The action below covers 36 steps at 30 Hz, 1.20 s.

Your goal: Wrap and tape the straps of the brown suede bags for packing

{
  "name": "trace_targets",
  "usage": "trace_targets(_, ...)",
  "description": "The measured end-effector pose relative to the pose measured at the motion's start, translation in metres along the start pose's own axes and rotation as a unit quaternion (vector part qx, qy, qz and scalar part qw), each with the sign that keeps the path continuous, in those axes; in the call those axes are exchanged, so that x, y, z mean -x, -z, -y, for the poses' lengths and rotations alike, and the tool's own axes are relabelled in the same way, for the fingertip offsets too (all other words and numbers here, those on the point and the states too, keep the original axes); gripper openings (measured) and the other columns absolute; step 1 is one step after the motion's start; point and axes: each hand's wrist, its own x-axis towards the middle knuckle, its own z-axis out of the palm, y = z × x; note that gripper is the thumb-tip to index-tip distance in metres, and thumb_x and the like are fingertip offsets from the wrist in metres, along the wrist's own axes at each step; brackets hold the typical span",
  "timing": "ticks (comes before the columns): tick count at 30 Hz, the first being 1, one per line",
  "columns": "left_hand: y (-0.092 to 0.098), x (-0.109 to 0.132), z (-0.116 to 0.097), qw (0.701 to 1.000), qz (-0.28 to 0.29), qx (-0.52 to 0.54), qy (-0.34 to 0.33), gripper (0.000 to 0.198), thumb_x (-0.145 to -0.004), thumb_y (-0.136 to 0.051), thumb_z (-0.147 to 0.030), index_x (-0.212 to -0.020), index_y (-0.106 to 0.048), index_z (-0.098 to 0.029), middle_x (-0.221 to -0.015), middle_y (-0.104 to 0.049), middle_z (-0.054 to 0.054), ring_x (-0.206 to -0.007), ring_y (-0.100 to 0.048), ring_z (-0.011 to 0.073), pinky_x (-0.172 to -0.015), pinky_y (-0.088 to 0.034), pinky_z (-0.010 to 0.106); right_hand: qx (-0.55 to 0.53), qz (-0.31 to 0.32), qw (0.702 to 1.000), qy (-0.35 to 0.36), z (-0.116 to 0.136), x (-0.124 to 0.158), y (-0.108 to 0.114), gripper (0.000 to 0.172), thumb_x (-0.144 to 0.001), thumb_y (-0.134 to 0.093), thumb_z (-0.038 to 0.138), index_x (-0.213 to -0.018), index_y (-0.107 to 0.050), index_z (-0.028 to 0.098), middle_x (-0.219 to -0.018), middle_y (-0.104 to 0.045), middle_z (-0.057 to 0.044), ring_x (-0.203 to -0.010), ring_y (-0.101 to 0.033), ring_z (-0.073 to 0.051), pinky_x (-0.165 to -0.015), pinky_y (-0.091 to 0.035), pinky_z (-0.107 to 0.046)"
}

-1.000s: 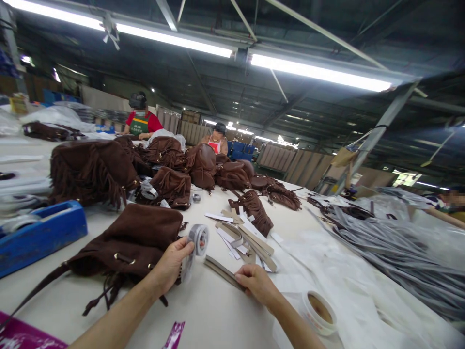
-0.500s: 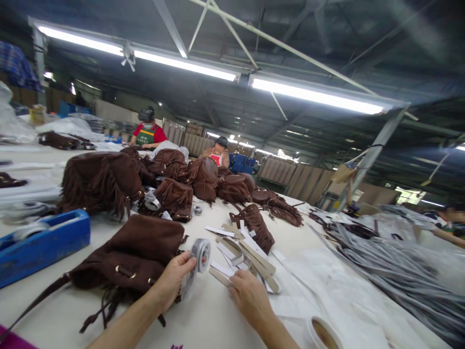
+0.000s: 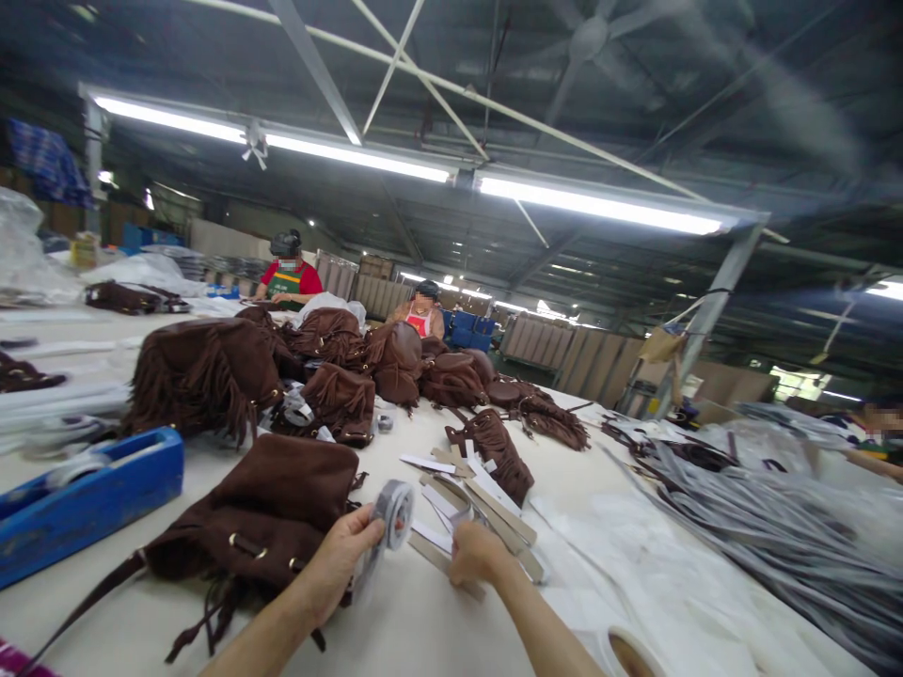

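My left hand (image 3: 345, 555) grips a coiled roll (image 3: 393, 517) in clear plastic, held upright beside a brown bag (image 3: 282, 508) with gold eyelets and a strap. My right hand (image 3: 480, 553) is closed on a beige strip (image 3: 432, 553) at the near edge of a loose pile. White and beige strips (image 3: 498, 508) lie in that pile, some of them curved. Just behind them rests a smaller brown bag (image 3: 494, 451). The fingertips of my right hand are partly hidden.
A blue tape dispenser (image 3: 91, 498) stands at the left. Brown fringed bags (image 3: 204, 376) are heaped across the back of the white table. Grey straps (image 3: 762, 527) and clear plastic lie at the right, a tape roll (image 3: 631, 653) at the front. Two co-workers sit beyond.
My right hand has closed over the near strip, whose end now shows below the fingers. My left hand still holds the roll. The view has tilted up slightly.
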Motion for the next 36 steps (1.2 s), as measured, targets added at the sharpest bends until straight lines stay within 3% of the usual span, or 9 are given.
trace_targets(2, 0.001, 0.000, 0.000, 1.000, 0.010, 0.013, -0.009, 0.062, -0.056, -0.078, -0.066, -0.091, -0.071, -0.016, -0.086, -0.069, 0.006, -0.088, -0.060, 0.0249, -0.073, -0.045, 0.028, -0.025, -0.025, 0.999, 0.007, 0.002, 0.005, -0.003, 0.005, -0.078, -0.068, 0.011, -0.082, -0.065, 0.013, -0.092, -0.069, -0.007, -0.092, -0.066, -0.023, -0.082, -0.051, -0.040)
trace_targets(5, 0.001, 0.001, -0.001, 1.000, 0.022, 0.017, -0.011, 0.059, -0.057, -0.078, -0.064, -0.090, -0.071, -0.016, -0.084, -0.068, 0.005, -0.085, -0.059, 0.0233, -0.072, -0.044, 0.026, -0.092, -0.080, 0.992, 0.037, 0.001, 0.021, -0.012, 0.023, -0.072, -0.057, -0.002, -0.086, -0.063, 0.014, -0.095, -0.068, -0.011, -0.101, -0.063, -0.026, -0.086, -0.046, -0.037)
trace_targets(9, -0.003, 0.005, -0.003, 0.999, 0.034, -0.003, -0.022, 0.054, -0.059, -0.078, -0.061, -0.085, -0.071, -0.015, -0.079, -0.066, 0.003, -0.077, -0.056, 0.0194, -0.071, -0.042, 0.025, -0.210, -0.091, 0.972, 0.047, -0.011, 0.044, -0.023, 0.022, -0.083, -0.036, 0.013, -0.095, -0.055, 0.017, -0.071, -0.062, -0.001, -0.058, -0.063, -0.013, -0.052, -0.044, -0.022)
trace_targets(12, -0.007, 0.008, -0.005, 0.999, 0.029, -0.023, -0.020, 0.050, -0.059, -0.079, -0.058, -0.081, -0.071, -0.014, -0.074, -0.064, 0.001, -0.071, -0.054, 0.0158, -0.068, -0.039, 0.023, -0.385, -0.049, 0.919, 0.069, -0.016, 0.059, -0.027, 0.032, -0.087, -0.032, 0.041, -0.086, -0.053, 0.017, -0.060, -0.051, 0.005, -0.032, -0.038, -0.005, -0.034, -0.026, -0.019)
trace_targets(14, -0.010, 0.009, -0.006, 0.999, 0.033, -0.026, -0.015, 0.049, -0.060, -0.079, -0.058, -0.081, -0.070, -0.014, -0.074, -0.064, 0.001, -0.068, -0.052, 0.0145, -0.066, -0.038, 0.022, -0.500, -0.022, 0.861, 0.091, -0.013, 0.068, -0.028, 0.042, -0.079, -0.041, 0.059, -0.076, -0.052, 0.018, -0.055, -0.046, 0.007, -0.029, -0.026, -0.003, -0.032, -0.018, -0.020)
trace_targets(16, -0.012, 0.009, -0.007, 0.998, 0.047, -0.026, -0.016, 0.049, -0.061, -0.079, -0.057, -0.082, -0.069, -0.014, -0.075, -0.064, 0.001, -0.069, -0.053, 0.0154, -0.067, -0.039, 0.022, -0.546, -0.021, 0.831, 0.103, -0.004, 0.071, -0.030, 0.045, -0.072, -0.049, 0.064, -0.071, -0.052, 0.019, -0.046, -0.041, 0.009, -0.028, -0.022, -0.003, -0.033, -0.014, -0.020)
trace_targets(23, -0.011, 0.009, -0.003, 0.997, 0.071, -0.033, -0.018, 0.049, -0.064, -0.077, -0.057, -0.087, -0.069, -0.015, -0.073, -0.064, 0.001, -0.075, -0.055, 0.0185, -0.071, -0.041, 0.024, -0.550, -0.083, 0.824, 0.106, 0.021, 0.059, -0.041, 0.032, -0.074, -0.050, 0.050, -0.064, -0.053, 0.020, -0.032, -0.035, 0.011, -0.029, -0.022, -0.006, -0.034, -0.013, -0.021)
trace_targets(30, -0.015, 0.007, -0.001, 0.985, 0.105, -0.128, -0.054, 0.038, -0.069, -0.071, -0.050, -0.083, -0.070, -0.014, -0.079, -0.065, 0.003, -0.082, -0.053, 0.0209, -0.077, -0.039, 0.026, -0.555, -0.073, 0.820, 0.116, 0.036, 0.046, -0.035, 0.027, -0.073, -0.050, 0.043, -0.059, -0.051, 0.020, -0.034, -0.037, 0.010, -0.032, -0.027, -0.006, -0.035, -0.016, -0.020)
trace_targets(36, -0.015, 0.007, -0.003, 0.964, 0.115, -0.228, -0.082, 0.028, -0.074, -0.056, -0.041, -0.072, -0.067, -0.015, -0.075, -0.062, 0.003, -0.080, -0.053, 0.0221, -0.078, -0.038, 0.029, -0.552, -0.004, 0.825, 0.123, 0.047, 0.044, -0.024, 0.024, -0.071, -0.047, 0.041, -0.067, -0.055, 0.018, -0.045, -0.050, 0.007, -0.029, -0.033, -0.005, -0.031, -0.018, -0.018)
